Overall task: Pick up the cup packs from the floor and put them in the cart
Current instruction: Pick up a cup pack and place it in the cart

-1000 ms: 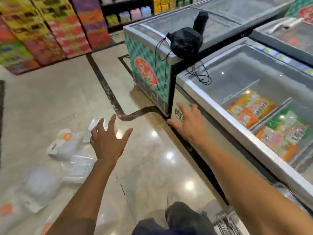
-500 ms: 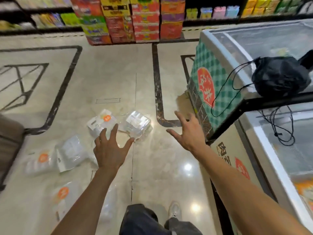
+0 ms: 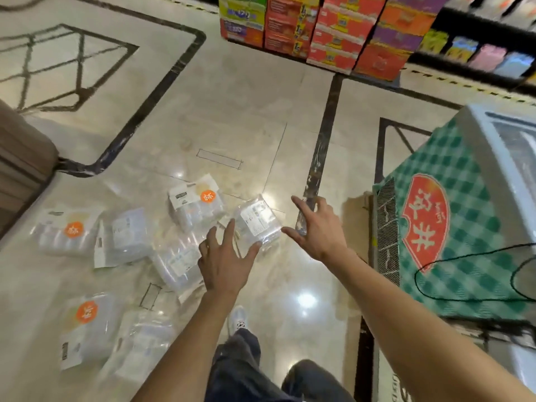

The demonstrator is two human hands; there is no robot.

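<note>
Floor (image 3: 246, 111) is glossy marble w/ dark inlay lines; a green-check freezer (image 3: 452, 227) stands at right, stacked cartons (image 3: 333, 33) at the back, and no cart in view. Seven or so cup packs lie scattered on the floor left of centre, some overlapping; the nearest pack (image 3: 258, 220) sits between both hands, clear film w/ a white label up. Packs look light and soft-walled: thin crinkly plastic over nested cups, prob. slippery on this floor and easy to crush if squeezed hard. Best hold, I'd judge, is across the short sides w/ a hand each side, or a pinch on the sealed header edge. Left hand (image 3: 222, 264) hovers over the pack's near-left corner, fingers (image 3: 230, 232) spread wide, thumb out, holding nothing; can't tell if the thumb tip touches the film. Right hand (image 3: 320, 232) is just right of the pack, fingers splayed too, empty, apart from it.
</note>
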